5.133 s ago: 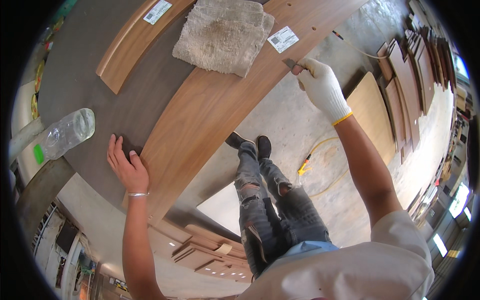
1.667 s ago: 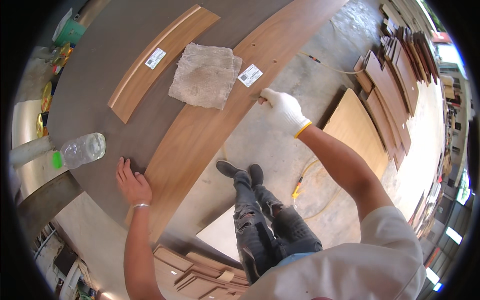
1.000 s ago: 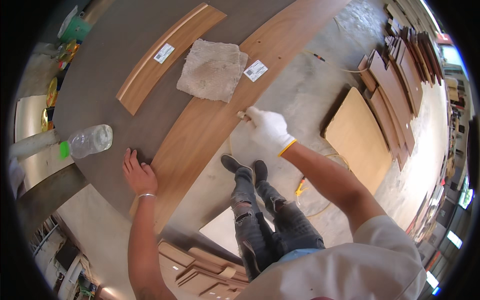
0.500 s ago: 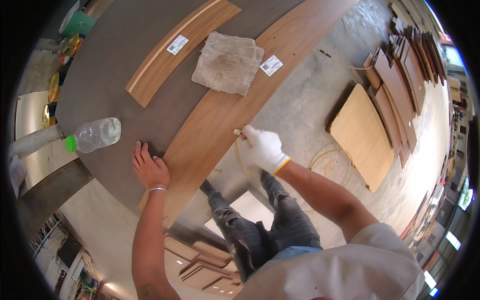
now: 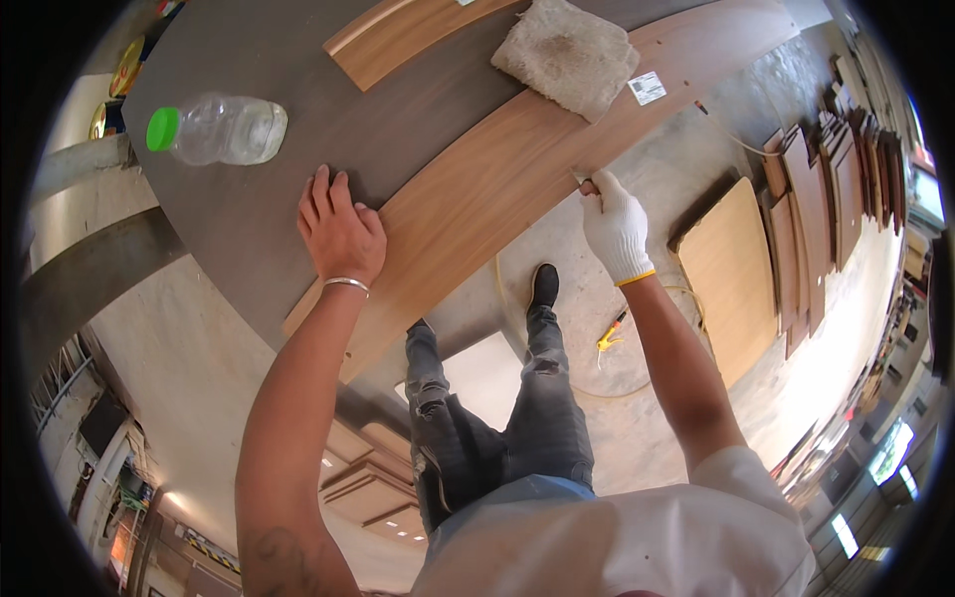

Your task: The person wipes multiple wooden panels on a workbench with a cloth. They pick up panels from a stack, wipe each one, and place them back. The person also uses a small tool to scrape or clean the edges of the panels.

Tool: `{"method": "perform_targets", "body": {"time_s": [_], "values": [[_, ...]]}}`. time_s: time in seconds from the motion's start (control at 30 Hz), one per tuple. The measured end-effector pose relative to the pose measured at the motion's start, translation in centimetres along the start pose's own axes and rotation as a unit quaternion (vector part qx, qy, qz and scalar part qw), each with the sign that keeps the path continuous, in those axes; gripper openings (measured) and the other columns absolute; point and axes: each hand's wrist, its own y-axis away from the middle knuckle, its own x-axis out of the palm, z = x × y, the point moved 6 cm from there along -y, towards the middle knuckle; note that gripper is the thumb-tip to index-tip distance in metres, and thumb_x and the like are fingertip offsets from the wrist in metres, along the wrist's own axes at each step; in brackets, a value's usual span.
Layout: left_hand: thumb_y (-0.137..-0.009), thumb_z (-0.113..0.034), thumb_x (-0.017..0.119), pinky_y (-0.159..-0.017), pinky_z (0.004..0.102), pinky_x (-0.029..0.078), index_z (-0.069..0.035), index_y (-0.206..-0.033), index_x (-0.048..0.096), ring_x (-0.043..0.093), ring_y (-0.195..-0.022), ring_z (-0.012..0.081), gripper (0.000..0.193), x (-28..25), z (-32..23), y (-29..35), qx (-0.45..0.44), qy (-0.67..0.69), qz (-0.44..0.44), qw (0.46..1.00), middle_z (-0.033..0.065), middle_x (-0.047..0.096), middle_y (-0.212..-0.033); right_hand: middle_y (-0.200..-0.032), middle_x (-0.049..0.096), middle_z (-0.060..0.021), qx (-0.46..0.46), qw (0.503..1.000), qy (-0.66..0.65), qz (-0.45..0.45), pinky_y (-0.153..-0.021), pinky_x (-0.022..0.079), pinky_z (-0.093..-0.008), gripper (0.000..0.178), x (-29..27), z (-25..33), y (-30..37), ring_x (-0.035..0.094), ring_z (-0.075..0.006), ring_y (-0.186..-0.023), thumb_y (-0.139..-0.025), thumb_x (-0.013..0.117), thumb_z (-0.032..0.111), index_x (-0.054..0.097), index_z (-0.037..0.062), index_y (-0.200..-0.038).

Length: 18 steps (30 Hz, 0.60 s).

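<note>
A long brown wood board [image 5: 468,189] lies along the edge of the dark table [image 5: 229,209]. My bare left hand [image 5: 340,227], with a bracelet at the wrist, rests with fingers stretched out on the table beside the board's left part. In a white knitted glove, my right hand [image 5: 615,224] is closed at the board's near edge. It pinches a small pale piece [image 5: 581,176] against that edge, too small to name. A stained, folded cloth [image 5: 567,58] lies across the board near a white label [image 5: 647,89].
A clear bottle [image 5: 234,129] with a green cap lies on the table, left of a shorter board [image 5: 398,45]. On the floor are a yellow air blow gun [image 5: 609,338], a hose and a large panel [image 5: 731,284]. Stacked panels [image 5: 846,199] stand at right; others [image 5: 368,483] lie lower left.
The view has shifted, so table items appear farther up and right. My gloved hand remains at the board's near edge with its fingers closed. The blow gun has come into sight.
</note>
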Motion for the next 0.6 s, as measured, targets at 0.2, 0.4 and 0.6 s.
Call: {"method": "perform_targets", "body": {"time_s": [0.2, 0.4, 0.6], "values": [[-0.093, -0.013, 0.055, -0.118, 0.0549, 0.032, -0.006, -0.138, 0.052, 0.041, -0.144, 0.0386, 0.046, 0.1, 0.3, 0.1, -0.006, -0.013, -0.002, 1.0, 0.0155, 0.046, -0.155, -0.081, 0.072, -0.0169, -0.038, 0.998, 0.006, 0.055, -0.068, 0.054, -0.0518, 0.012, 3.7, 5.1, 5.1, 0.07, -0.0407, -0.078, -0.094, 0.062, 0.02, 0.065, 0.0135, -0.103], [-0.093, -0.015, 0.055, -0.117, 0.0556, 0.034, -0.006, -0.137, 0.053, 0.042, -0.144, 0.0381, 0.045, 0.1, 0.5, 0.3, -0.007, -0.022, -0.01, 1.0, 0.0155, 0.047, -0.154, -0.076, 0.072, -0.0136, -0.1, 0.989, -0.004, 0.109, -0.062, 0.054, -0.0498, 0.011, 7.1, 9.3, 9.6, 0.071, -0.0367, -0.07, -0.093, 0.064, 0.021, 0.063, 0.0132, -0.101], [-0.093, -0.016, 0.056, -0.116, 0.0553, 0.035, -0.006, -0.137, 0.054, 0.042, -0.143, 0.038, 0.045, 0.2, 0.1, -0.2, -0.007, -0.017, -0.016, 1.0, 0.0151, 0.047, -0.154, -0.074, 0.07, -0.0148, -0.107, 0.983, -0.022, 0.148, -0.061, 0.053, -0.0493, 0.01, 10.0, 12.9, 13.8, 0.07, -0.0367, -0.067, -0.091, 0.066, 0.018, 0.061, 0.0119, -0.098]]}}
